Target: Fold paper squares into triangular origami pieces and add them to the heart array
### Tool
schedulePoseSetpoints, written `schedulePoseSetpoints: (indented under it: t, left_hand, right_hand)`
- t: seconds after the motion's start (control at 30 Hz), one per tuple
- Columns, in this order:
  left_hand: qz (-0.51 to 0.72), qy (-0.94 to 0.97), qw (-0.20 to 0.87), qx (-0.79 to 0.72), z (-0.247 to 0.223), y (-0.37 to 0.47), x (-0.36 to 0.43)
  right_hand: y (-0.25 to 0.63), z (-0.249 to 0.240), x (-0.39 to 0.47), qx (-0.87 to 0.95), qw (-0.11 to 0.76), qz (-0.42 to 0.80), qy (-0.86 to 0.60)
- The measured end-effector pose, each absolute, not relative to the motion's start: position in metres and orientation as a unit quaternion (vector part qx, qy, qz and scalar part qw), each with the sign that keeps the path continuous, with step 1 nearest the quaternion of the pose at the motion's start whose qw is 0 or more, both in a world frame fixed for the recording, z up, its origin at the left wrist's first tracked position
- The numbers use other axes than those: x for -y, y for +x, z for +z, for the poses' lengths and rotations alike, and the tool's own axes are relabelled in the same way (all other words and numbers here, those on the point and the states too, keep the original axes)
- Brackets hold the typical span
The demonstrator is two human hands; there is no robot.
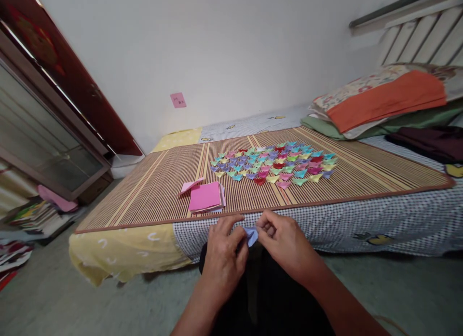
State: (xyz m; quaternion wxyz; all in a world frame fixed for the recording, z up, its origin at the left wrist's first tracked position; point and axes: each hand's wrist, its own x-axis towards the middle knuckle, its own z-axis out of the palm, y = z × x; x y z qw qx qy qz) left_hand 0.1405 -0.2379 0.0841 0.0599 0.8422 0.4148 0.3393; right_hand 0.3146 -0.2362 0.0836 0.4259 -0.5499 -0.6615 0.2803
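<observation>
Between my two hands, just in front of the bed's near edge, is a small piece of folded blue-violet paper [252, 236]. My left hand [227, 247] pinches its left side with thumb and fingers. At its right side, the fingertips of my right hand [280, 237] are closed on it too. Beyond my hands, on the striped mat, lies a stack of square paper [205, 196] with a bright pink sheet on top. To the right of that stack, several small folded paper boats [272, 180] in many colours stand in rows.
A bamboo mat [144, 191] covers the bed over checked and yellow sheets. Pillows [387, 102] and dark folded cloth [428, 141] are at the right. A pink note [178, 100] is on the wall. Books [34, 218] are low at the left, near a glass-fronted cabinet [39, 119].
</observation>
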Motion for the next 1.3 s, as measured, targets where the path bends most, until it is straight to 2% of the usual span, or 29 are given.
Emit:
schedulePoseSetpoints:
  t: [0.33, 0.57, 0.7, 0.83, 1.0, 1.1, 1.3]
  left_hand:
    - [0.339, 0.834, 0.086, -0.426, 0.086, 0.136, 0.233]
    - [0.310, 0.833, 0.124, -0.441, 0.081, 0.122, 0.220]
    - [0.316, 0.825, 0.127, -0.451, 0.073, 0.116, 0.197]
    - [0.297, 0.823, 0.123, -0.469, 0.067, 0.124, 0.156]
    - [0.285, 0.826, 0.115, -0.473, 0.059, 0.151, 0.086]
    - [0.268, 0.828, 0.112, -0.480, 0.049, 0.168, 0.043]
    - [0.213, 0.827, 0.113, -0.508, 0.016, 0.192, -0.022]
  right_hand:
    - [0.317, 0.094, 0.243, 0.651, 0.440, 0.339, -0.518]
    - [0.318, 0.074, 0.241, 0.657, 0.418, 0.343, -0.526]
    - [0.321, 0.061, 0.233, 0.623, 0.447, 0.355, -0.535]
    - [0.319, 0.032, 0.210, 0.625, 0.442, 0.365, -0.529]
    - [0.304, -0.031, 0.180, 0.684, 0.429, 0.260, -0.529]
    - [0.294, -0.063, 0.173, 0.714, 0.402, 0.239, -0.522]
    - [0.289, -0.077, 0.163, 0.730, 0.381, 0.243, -0.513]
